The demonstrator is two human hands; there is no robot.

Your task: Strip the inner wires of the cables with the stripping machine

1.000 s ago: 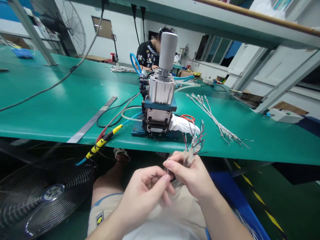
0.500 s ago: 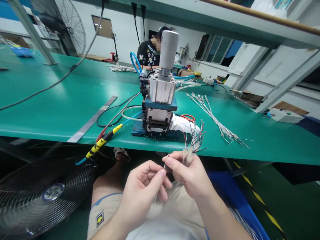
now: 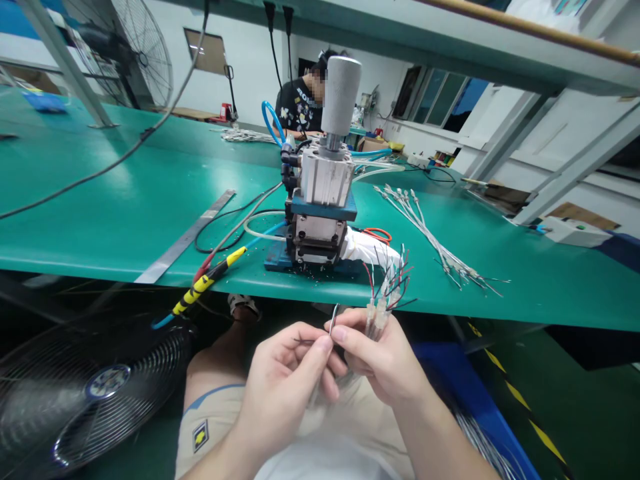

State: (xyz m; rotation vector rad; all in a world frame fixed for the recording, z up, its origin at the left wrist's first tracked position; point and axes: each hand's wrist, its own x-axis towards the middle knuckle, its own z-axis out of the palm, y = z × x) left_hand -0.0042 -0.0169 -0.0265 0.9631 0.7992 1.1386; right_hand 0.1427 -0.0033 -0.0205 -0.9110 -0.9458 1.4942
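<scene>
Nearest me, both hands meet almost fingertip to fingertip, short of the near edge of the green desk (image 3: 100, 227). Compared with half a second ago, the black-and-white wire pair (image 3: 333, 319) stands clearer above the pinch, both colours showing; I take that to mean the leads are being straightened and parted by hand. My left hand (image 3: 285, 373) is turned palm inward, thumb and forefinger closed on the lower part of the pair, a thin dark lead lying across the fingers. My right hand (image 3: 385, 363) leans in, its thumb tip at the same pair; whether it truly clamps it I cannot tell. Its curled fingers grip the cable bundle (image 3: 380, 315), whose translucent connectors and red, white and black leads fan upward. Past the desk's near edge stands the pneumatic machine (image 3: 325, 173), a white sleeve (image 3: 367, 248) at its base. Left of it, a steel ruler (image 3: 187, 233) reaches that edge; right of it lies a loose cable batch (image 3: 425, 233). Farther back sits a co-worker (image 3: 299, 110).
</scene>
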